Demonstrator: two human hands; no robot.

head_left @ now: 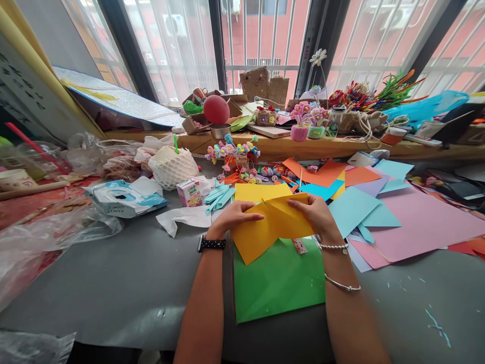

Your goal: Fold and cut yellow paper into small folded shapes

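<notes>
Between my two hands is a yellow-orange sheet of paper point(252, 237), part torn or split near its top middle. My left hand point(239, 216) pinches its left side between thumb and fingers. On the opposite side, my right hand point(313, 215) grips the upper right part of the sheet. Below it lies a green sheet point(280, 288) on the grey table, with a small red-and-white patterned piece point(299, 246) near its top edge. Another yellow sheet point(261, 191) shows just behind my hands.
Pink paper point(428, 222) and light blue sheets point(356, 210) spread to the right. A wipes pack point(125, 198), a small pink box point(190, 193) and a netted white coconut point(173, 167) stand left. Craft flowers point(235, 154) and a red ball point(215, 109) sit toward the window.
</notes>
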